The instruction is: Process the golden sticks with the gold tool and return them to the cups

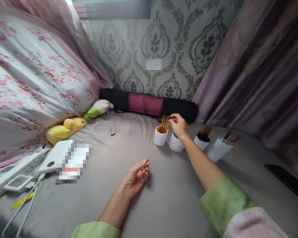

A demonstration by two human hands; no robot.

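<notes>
My right hand [178, 126] is over a white cup [176, 143], its thumb and fingers pinched together beside thin light-brown sticks [164, 122]. What sits in the pinch is too small to make out. Those sticks stand in a white cup with a yellowish inside [160, 138], just left of the hand. Right of my forearm, another white cup [201, 142] holds brown sticks [207, 129], and a taller white container [217, 150] with a shiny rim holds darker sticks, leaning right. My left hand [136, 177] rests on the grey sheet, fingers loosely curled, with nothing in it.
A black and maroon roll [146, 103] lies along the wall. On the left are plush toys [64, 129], a power strip [17, 172], a white device [56, 155] and cables. A small gold-coloured bent object [113, 129] lies on the sheet. A dark flat device [288, 180] is at right.
</notes>
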